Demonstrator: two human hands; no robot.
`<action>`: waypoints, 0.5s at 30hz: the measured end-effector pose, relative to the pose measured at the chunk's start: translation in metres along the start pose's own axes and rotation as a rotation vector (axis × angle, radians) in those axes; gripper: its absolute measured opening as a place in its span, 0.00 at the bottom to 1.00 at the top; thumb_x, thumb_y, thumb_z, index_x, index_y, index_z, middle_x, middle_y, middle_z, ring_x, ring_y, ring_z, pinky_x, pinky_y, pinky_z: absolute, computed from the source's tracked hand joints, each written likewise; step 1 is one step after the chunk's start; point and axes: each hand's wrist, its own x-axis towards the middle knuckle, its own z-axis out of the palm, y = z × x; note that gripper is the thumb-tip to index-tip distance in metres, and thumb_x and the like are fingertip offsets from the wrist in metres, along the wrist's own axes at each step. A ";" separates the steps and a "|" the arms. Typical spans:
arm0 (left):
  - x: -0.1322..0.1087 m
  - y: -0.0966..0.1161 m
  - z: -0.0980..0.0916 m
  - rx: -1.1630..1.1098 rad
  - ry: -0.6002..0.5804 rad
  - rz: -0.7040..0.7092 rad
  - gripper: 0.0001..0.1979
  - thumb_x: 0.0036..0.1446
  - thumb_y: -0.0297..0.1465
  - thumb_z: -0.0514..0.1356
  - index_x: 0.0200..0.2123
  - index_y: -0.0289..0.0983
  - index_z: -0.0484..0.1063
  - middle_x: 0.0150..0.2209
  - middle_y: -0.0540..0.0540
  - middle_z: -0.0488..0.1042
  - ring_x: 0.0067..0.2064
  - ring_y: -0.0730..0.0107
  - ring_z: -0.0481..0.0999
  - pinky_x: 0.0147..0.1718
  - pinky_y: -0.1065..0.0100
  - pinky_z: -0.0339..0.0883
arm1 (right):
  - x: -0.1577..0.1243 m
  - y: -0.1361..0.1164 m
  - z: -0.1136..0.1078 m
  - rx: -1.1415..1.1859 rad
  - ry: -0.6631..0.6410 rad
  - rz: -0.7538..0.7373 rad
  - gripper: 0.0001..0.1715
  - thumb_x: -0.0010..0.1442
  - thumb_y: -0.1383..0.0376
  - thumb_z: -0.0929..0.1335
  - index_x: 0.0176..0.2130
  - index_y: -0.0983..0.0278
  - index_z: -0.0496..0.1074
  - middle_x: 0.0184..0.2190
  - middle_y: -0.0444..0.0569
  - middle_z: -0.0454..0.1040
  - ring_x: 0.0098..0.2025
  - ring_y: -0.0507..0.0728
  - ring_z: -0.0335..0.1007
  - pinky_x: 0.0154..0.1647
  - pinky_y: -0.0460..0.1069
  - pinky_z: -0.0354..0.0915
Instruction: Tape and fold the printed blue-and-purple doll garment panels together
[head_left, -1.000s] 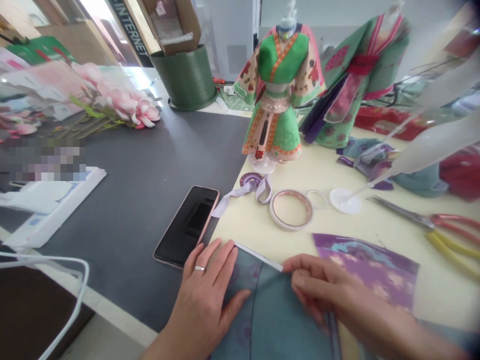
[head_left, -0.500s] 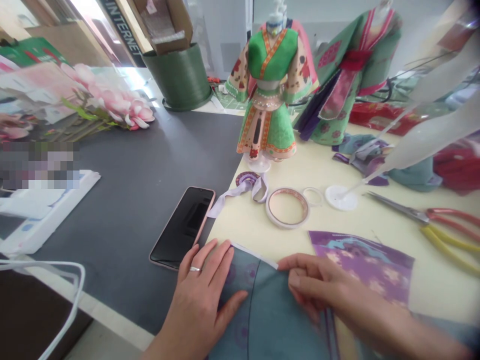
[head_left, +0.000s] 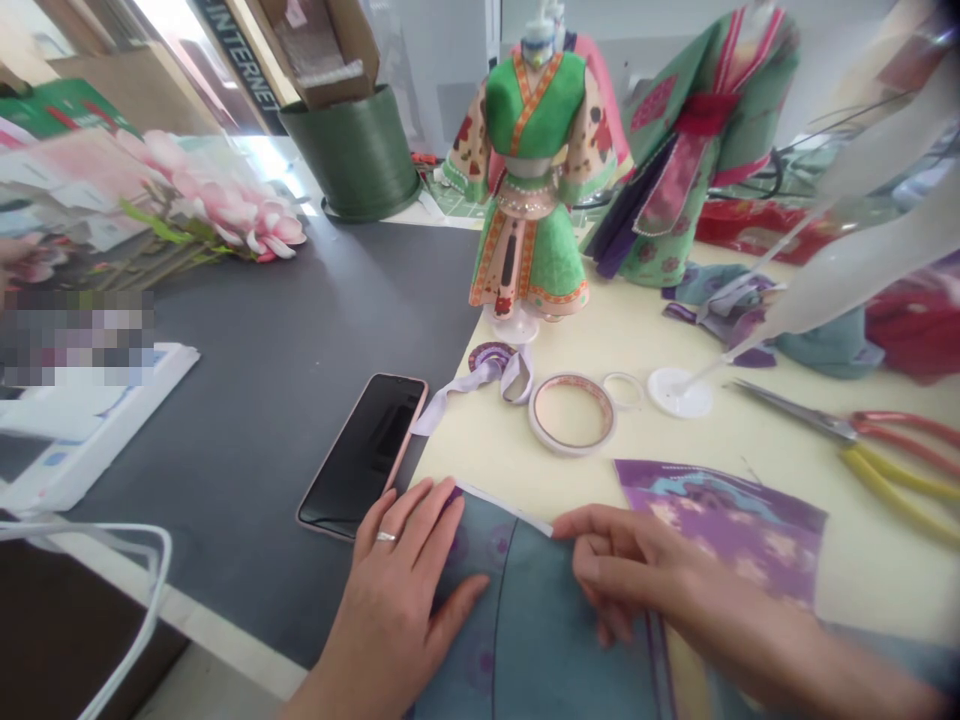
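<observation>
A teal patterned paper piece (head_left: 536, 620) lies at the near edge of the cream mat, with a thin white strip (head_left: 506, 507) along its top edge. My left hand (head_left: 397, 590) lies flat on its left part, fingers spread, a ring on one finger. My right hand (head_left: 637, 575) rests on its right part, fingers curled, the forefinger tip pressing the right end of the white strip. A purple printed paper (head_left: 724, 525) lies just right of that hand.
A dark phone (head_left: 365, 452) lies left of my left hand. A tape roll (head_left: 572, 413), a lilac ribbon (head_left: 495, 372) and scissors (head_left: 862, 445) lie on the mat. Two paper-dressed doll stands (head_left: 534, 190) stand behind. A green tub (head_left: 352, 150), pink flowers (head_left: 217, 205) and white papers (head_left: 75, 420) are on the left.
Both hands stay on the teal piece; my right fingers have curled a little more. The view has shifted slightly.
</observation>
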 end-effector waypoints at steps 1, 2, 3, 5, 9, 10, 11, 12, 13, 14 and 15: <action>0.000 0.000 0.000 -0.002 0.006 -0.003 0.24 0.58 0.34 0.57 0.55 0.29 0.62 0.56 0.34 0.67 0.58 0.49 0.62 0.56 0.48 0.53 | 0.000 0.000 0.000 -0.003 0.005 -0.002 0.17 0.56 0.59 0.68 0.43 0.65 0.66 0.22 0.39 0.65 0.21 0.49 0.61 0.27 0.47 0.64; 0.001 0.000 0.000 -0.002 0.015 -0.002 0.23 0.58 0.33 0.58 0.55 0.29 0.63 0.56 0.34 0.66 0.58 0.49 0.62 0.56 0.48 0.54 | 0.000 0.001 0.000 -0.006 0.013 -0.004 0.17 0.55 0.59 0.69 0.43 0.65 0.66 0.22 0.39 0.65 0.21 0.49 0.62 0.27 0.47 0.64; 0.001 0.000 -0.001 -0.002 0.023 0.000 0.23 0.58 0.33 0.58 0.54 0.28 0.63 0.56 0.33 0.66 0.57 0.49 0.62 0.55 0.48 0.54 | 0.000 0.002 0.000 -0.009 0.019 -0.004 0.17 0.55 0.58 0.69 0.42 0.65 0.66 0.22 0.39 0.65 0.21 0.49 0.62 0.27 0.47 0.64; 0.001 0.002 -0.003 -0.003 0.041 0.003 0.23 0.58 0.32 0.58 0.54 0.27 0.64 0.56 0.32 0.66 0.57 0.49 0.62 0.54 0.48 0.55 | 0.000 0.004 -0.001 -0.005 0.014 -0.009 0.17 0.55 0.58 0.69 0.42 0.65 0.67 0.22 0.39 0.65 0.20 0.49 0.62 0.27 0.47 0.64; 0.001 0.007 -0.005 -0.020 0.044 0.044 0.22 0.57 0.32 0.58 0.53 0.25 0.64 0.56 0.31 0.66 0.58 0.49 0.62 0.55 0.48 0.55 | 0.000 0.006 -0.001 0.017 -0.008 -0.029 0.16 0.56 0.60 0.68 0.43 0.65 0.66 0.22 0.39 0.65 0.20 0.48 0.61 0.28 0.48 0.65; 0.001 0.009 -0.005 -0.022 0.039 0.068 0.23 0.57 0.32 0.58 0.53 0.25 0.64 0.56 0.31 0.66 0.59 0.49 0.61 0.55 0.48 0.54 | 0.000 0.005 -0.001 0.019 -0.008 -0.032 0.16 0.57 0.61 0.68 0.43 0.65 0.66 0.23 0.39 0.65 0.20 0.48 0.61 0.29 0.48 0.66; 0.001 0.010 -0.004 -0.019 0.029 0.090 0.23 0.57 0.33 0.58 0.53 0.24 0.64 0.56 0.31 0.66 0.59 0.49 0.60 0.56 0.49 0.54 | 0.000 0.004 -0.001 0.017 -0.005 -0.032 0.16 0.57 0.61 0.68 0.43 0.65 0.66 0.23 0.39 0.65 0.20 0.48 0.62 0.28 0.48 0.66; 0.002 0.012 -0.004 -0.012 0.019 0.109 0.24 0.58 0.34 0.58 0.53 0.24 0.64 0.57 0.31 0.65 0.60 0.48 0.59 0.56 0.49 0.54 | 0.000 0.003 0.000 0.008 0.001 -0.027 0.16 0.56 0.60 0.68 0.43 0.65 0.66 0.22 0.39 0.65 0.21 0.48 0.62 0.28 0.47 0.65; 0.002 0.012 -0.004 -0.003 0.007 0.126 0.25 0.58 0.34 0.58 0.54 0.23 0.63 0.57 0.31 0.65 0.60 0.48 0.58 0.56 0.49 0.53 | -0.001 0.003 0.000 -0.003 0.008 -0.018 0.16 0.56 0.60 0.68 0.43 0.66 0.66 0.22 0.39 0.65 0.21 0.48 0.62 0.27 0.47 0.65; 0.002 0.013 -0.003 0.004 -0.006 0.139 0.26 0.58 0.35 0.58 0.54 0.23 0.63 0.57 0.31 0.65 0.61 0.48 0.58 0.57 0.50 0.53 | -0.001 0.002 0.000 -0.012 0.018 -0.009 0.17 0.56 0.60 0.68 0.43 0.66 0.66 0.22 0.39 0.65 0.21 0.48 0.63 0.27 0.47 0.64; 0.003 0.013 -0.003 0.008 -0.019 0.149 0.26 0.58 0.35 0.58 0.54 0.23 0.63 0.57 0.31 0.65 0.61 0.48 0.58 0.57 0.50 0.53 | -0.001 0.002 0.000 -0.021 0.026 -0.003 0.17 0.56 0.60 0.68 0.43 0.66 0.66 0.22 0.39 0.66 0.21 0.49 0.63 0.27 0.46 0.64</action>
